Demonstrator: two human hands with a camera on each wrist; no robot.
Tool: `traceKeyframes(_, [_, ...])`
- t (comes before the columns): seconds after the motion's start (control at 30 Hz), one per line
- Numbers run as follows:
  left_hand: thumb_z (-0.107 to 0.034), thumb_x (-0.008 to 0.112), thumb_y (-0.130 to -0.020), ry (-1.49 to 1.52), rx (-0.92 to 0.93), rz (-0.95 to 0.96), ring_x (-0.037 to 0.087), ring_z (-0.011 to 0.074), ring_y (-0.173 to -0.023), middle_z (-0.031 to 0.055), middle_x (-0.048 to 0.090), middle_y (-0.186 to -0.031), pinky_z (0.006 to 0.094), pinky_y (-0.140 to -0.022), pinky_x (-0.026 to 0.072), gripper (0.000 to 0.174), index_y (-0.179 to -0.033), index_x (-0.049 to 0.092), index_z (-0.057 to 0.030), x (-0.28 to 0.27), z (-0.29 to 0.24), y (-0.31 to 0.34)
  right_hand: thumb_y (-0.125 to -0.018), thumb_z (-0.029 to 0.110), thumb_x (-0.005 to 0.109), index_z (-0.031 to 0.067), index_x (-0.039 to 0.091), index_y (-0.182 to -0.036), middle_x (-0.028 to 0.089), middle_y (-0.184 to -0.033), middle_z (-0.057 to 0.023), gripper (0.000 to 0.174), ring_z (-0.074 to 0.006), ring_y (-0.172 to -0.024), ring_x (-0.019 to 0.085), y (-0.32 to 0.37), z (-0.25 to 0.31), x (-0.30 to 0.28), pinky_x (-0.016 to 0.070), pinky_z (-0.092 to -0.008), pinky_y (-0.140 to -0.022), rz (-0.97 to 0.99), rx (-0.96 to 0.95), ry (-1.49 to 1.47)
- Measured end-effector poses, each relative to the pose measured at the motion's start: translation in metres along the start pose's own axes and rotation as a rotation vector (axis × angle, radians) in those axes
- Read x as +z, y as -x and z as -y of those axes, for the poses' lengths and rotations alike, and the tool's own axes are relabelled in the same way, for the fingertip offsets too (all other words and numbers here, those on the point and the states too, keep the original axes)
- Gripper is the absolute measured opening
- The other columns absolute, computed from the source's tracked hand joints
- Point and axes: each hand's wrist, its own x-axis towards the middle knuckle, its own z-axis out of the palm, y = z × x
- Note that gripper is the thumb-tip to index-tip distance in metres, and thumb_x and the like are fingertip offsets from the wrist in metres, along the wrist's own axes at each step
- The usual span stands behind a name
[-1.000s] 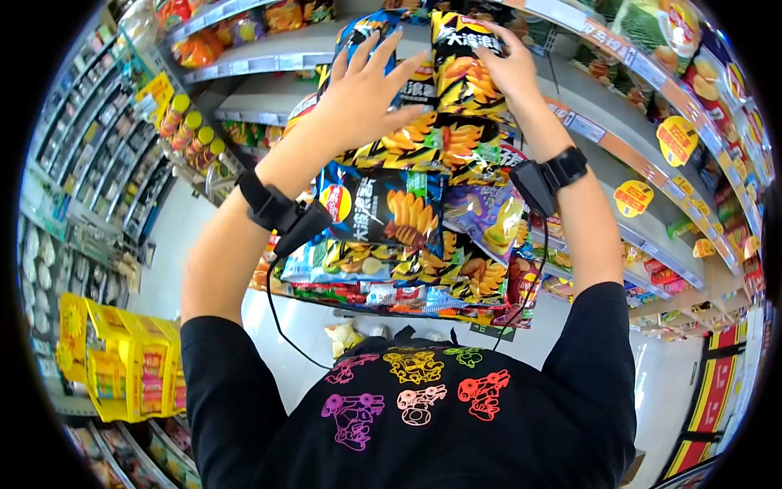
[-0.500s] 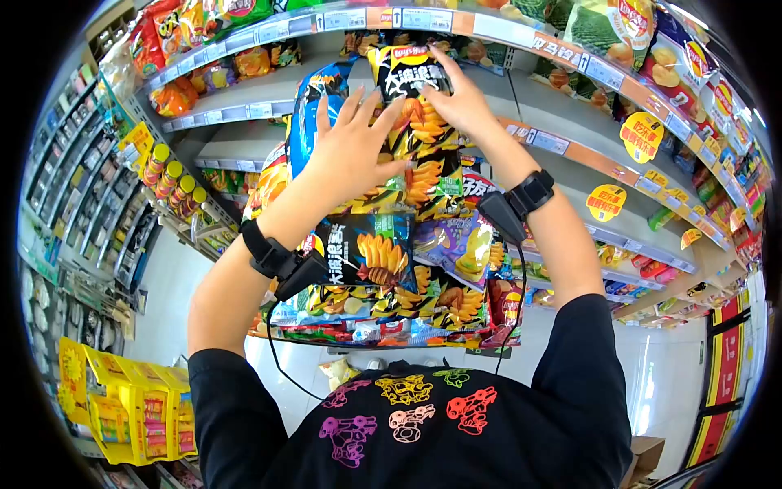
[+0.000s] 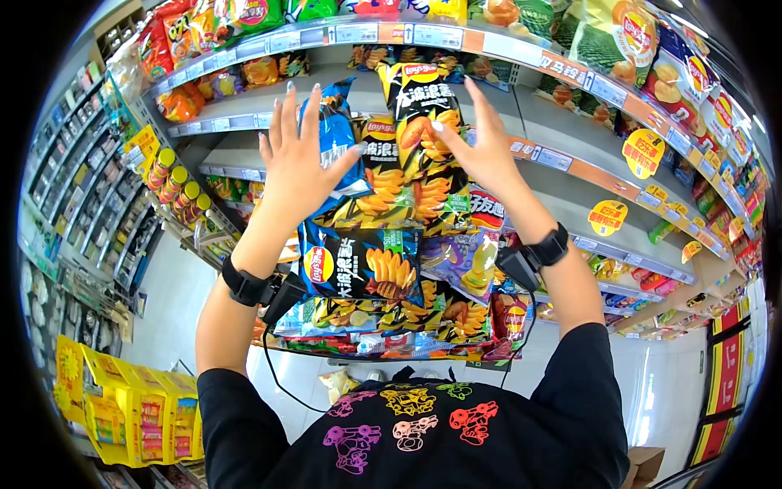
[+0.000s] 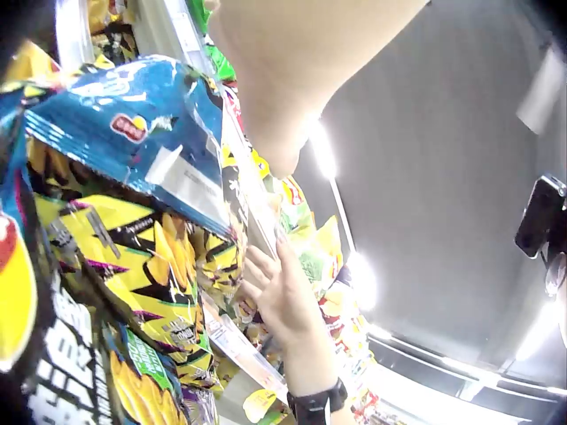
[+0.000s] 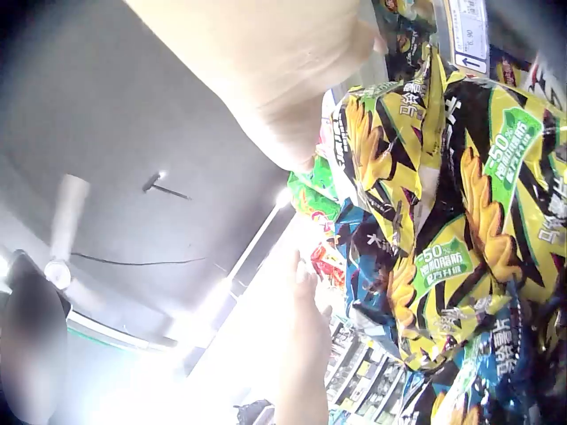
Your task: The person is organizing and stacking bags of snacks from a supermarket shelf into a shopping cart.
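Note:
Chip bags lie in a heap in front of the person. The left hand [image 3: 301,159], fingers straight and spread, is over the left edge of a blue bag [image 3: 336,134]; whether it touches the bag cannot be told. At the right side of an upright black and yellow bag [image 3: 425,114] is the right hand [image 3: 486,151], its fingers extended and the thumb over the bag's front. A dark blue bag [image 3: 362,265] lies lower in the heap, beside a purple bag [image 3: 466,259]. In the left wrist view the blue bag [image 4: 146,128] lies on yellow and black bags [image 4: 133,257].
Curved shelves with price strips [image 3: 350,34] stand behind the heap, holding more snack bags [image 3: 615,41]. Bare shelf surface [image 3: 236,151] shows at the left. A yellow display rack [image 3: 134,407] stands at the lower left, and a carton [image 3: 643,464] at the lower right.
The left hand has moved left and its fingers point more upward. The right hand has shifted slightly right and its fingers have straightened away from the black and yellow bag's top.

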Motion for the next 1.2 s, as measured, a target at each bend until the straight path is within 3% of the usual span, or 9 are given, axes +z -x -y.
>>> traceKeyframes(0.17, [-0.033,0.053,-0.088,0.281,-0.107,0.044,0.016,0.0397,-0.136,0.0271,0.018,-0.144,0.043,-0.11,0.0165,0.071,-0.143,0.018,-0.0032,0.011,0.038,0.016,-0.082,0.034,0.065,0.0021,0.031,-0.137,0.044,-0.128,-0.0234,0.072,-0.0364,-0.12,0.042,0.019,0.004,-0.002,0.0303,-0.0432,-0.102,-0.033,-0.017,-0.009])
traceKeyframes(0.3, [-0.034,0.051,-0.089,0.411,-0.069,0.003,0.018,0.0437,-0.134,0.0325,0.02,-0.14,0.0451,-0.108,0.0189,0.073,-0.14,0.017,0.0051,0.019,0.062,0.038,-0.082,0.031,0.065,0.0032,0.033,-0.136,0.045,-0.128,-0.0208,0.068,-0.0342,-0.118,0.042,0.046,0.031,-0.009,0.0285,-0.0419,-0.102,-0.083,-0.01,0.09])
traceKeyframes(0.4, [-0.032,0.05,-0.09,0.483,-0.013,-0.003,0.019,0.0425,-0.134,0.0307,0.022,-0.141,0.0443,-0.109,0.0179,0.07,-0.139,0.018,0.0049,0.013,0.076,0.056,-0.081,0.026,0.065,0.0039,0.037,-0.135,0.045,-0.129,-0.0182,0.065,-0.0313,-0.12,0.041,0.071,0.046,-0.014,0.0278,-0.0407,-0.104,-0.105,0.024,0.128])
traceKeyframes(0.57, [-0.028,0.045,-0.091,0.579,-0.093,-0.086,0.025,0.0351,-0.132,0.0235,0.026,-0.141,0.0384,-0.109,0.0169,0.063,-0.138,0.021,0.0061,-0.009,0.093,0.11,-0.083,0.02,0.059,0.0034,0.039,-0.133,0.042,-0.135,-0.0136,0.057,-0.0259,-0.128,0.037,0.128,0.071,-0.031,0.026,-0.0437,-0.106,-0.071,0.191,0.017])
traceKeyframes(0.63, [-0.025,0.039,-0.092,0.544,-0.135,-0.21,0.027,0.0316,-0.133,0.0171,0.026,-0.144,0.0404,-0.107,0.0229,0.057,-0.14,0.023,0.0006,-0.019,0.104,0.144,-0.085,0.016,0.055,0.0007,0.039,-0.131,0.042,-0.135,-0.0151,0.051,-0.0266,-0.127,0.038,0.162,0.079,-0.041,0.0272,-0.0439,-0.105,-0.098,0.217,-0.029])
traceKeyframes(0.77, [-0.023,0.041,-0.092,0.588,-0.389,-0.389,0.029,0.0302,-0.131,0.0181,0.027,-0.142,0.0358,-0.104,0.029,0.054,-0.139,0.026,-0.0006,-0.071,0.101,0.229,-0.086,0.007,0.048,-0.0022,0.042,-0.126,0.043,-0.132,-0.0186,0.042,-0.0285,-0.122,0.042,0.243,0.085,-0.056,0.0352,-0.0411,-0.1,-0.118,0.228,-0.141])
traceKeyframes(0.97, [-0.02,0.046,-0.092,0.408,-0.982,-0.311,0.033,0.0328,-0.129,0.021,0.029,-0.14,0.0395,-0.102,0.0328,0.055,-0.138,0.026,0.001,-0.099,0.086,0.38,-0.082,0.001,0.048,-0.005,0.051,-0.111,0.054,-0.112,-0.0178,0.03,-0.0271,-0.108,0.052,0.362,0.075,-0.072,0.0419,-0.0387,-0.092,0.017,0.398,-0.223])
traceKeyframes(1.07, [-0.018,0.049,-0.09,0.141,-0.966,-0.167,0.036,0.0338,-0.126,0.023,0.03,-0.138,0.0403,-0.101,0.0337,0.056,-0.137,0.026,0.002,-0.111,0.066,0.438,-0.081,0.0,0.05,-0.0043,0.054,-0.106,0.06,-0.1,-0.0158,0.026,-0.0249,-0.102,0.055,0.397,0.083,-0.061,0.0418,-0.0371,-0.091,0.133,0.332,-0.293])
traceKeyframes(1.2, [-0.017,0.053,-0.089,0.078,-1.039,-0.088,0.039,0.0342,-0.121,0.0234,0.033,-0.134,0.0411,-0.1,0.034,0.058,-0.137,0.027,0.002,-0.126,0.05,0.488,-0.079,0.002,0.055,-0.001,0.056,-0.106,0.064,-0.085,-0.0084,0.027,-0.0187,-0.081,0.061,0.422,0.114,-0.017,0.0468,-0.0321,-0.081,0.386,0.458,-0.388])
